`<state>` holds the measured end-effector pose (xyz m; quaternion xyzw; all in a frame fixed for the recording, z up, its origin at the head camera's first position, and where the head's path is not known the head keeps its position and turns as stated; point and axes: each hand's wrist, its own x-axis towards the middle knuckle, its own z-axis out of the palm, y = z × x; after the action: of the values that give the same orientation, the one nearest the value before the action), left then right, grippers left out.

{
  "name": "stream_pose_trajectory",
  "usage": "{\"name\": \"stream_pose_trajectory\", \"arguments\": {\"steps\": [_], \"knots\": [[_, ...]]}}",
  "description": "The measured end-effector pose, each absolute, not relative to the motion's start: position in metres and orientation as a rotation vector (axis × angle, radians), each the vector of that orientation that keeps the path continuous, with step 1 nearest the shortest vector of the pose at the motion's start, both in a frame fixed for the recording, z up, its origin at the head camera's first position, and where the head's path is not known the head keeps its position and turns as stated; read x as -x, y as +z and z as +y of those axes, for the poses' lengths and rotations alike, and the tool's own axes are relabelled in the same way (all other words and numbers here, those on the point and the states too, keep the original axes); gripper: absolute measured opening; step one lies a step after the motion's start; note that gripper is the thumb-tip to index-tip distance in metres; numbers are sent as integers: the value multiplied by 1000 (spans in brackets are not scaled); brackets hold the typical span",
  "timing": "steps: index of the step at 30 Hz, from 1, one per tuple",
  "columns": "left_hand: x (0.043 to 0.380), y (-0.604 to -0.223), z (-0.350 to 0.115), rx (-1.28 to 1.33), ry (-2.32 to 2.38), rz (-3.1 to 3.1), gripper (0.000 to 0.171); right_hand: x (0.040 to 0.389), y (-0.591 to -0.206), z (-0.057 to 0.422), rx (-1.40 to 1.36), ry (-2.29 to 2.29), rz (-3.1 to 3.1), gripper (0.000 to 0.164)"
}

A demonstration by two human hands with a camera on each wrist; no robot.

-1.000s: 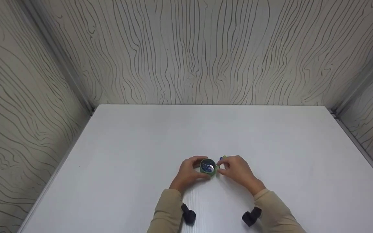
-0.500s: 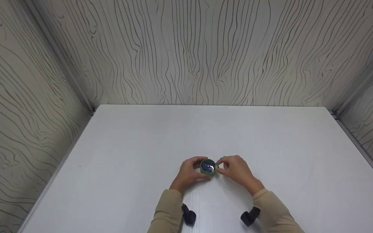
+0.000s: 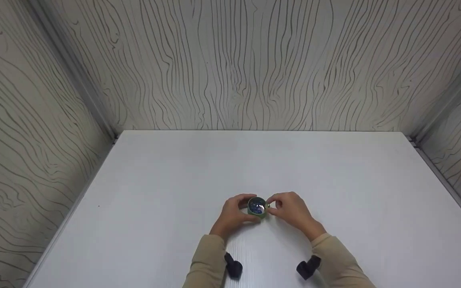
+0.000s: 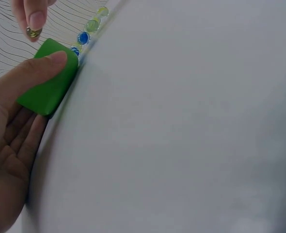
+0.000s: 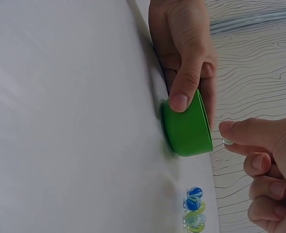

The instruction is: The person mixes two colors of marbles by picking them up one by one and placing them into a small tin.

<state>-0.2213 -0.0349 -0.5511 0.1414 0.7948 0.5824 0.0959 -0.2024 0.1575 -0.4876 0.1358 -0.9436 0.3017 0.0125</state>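
A small green cup [image 5: 187,130] stands upright on the white table. My left hand [image 3: 232,214] grips it, its thumb against the near wall and its fingers round the far side. Glassy blue marbles [image 3: 257,206] show inside the cup in the head view. My right hand [image 3: 290,208] pinches a marble [image 5: 227,141] between thumb and index finger, beside the rim on the right. This marble looks pale green in the right wrist view. The other right fingers are curled in.
Several loose blue and yellow-green marbles [image 5: 194,208] lie in a cluster on the table near the cup; my right hand hides them in the head view. Wood-grain panels [image 3: 230,64] stand behind and at both sides of the white table [image 3: 166,168].
My right hand has shifted slightly left with the marble, closer to the cup's rim. The loose marbles beyond it have gone out of sight in the head view. My left hand stays put.
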Motion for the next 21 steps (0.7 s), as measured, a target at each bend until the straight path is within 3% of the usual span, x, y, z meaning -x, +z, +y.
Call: {"name": "stream_pose_trajectory", "arguments": {"steps": [21], "knots": [[221,-550,-35,-439,1720,2358,61,206,-493,152,-450,982,-2912,15]]}}
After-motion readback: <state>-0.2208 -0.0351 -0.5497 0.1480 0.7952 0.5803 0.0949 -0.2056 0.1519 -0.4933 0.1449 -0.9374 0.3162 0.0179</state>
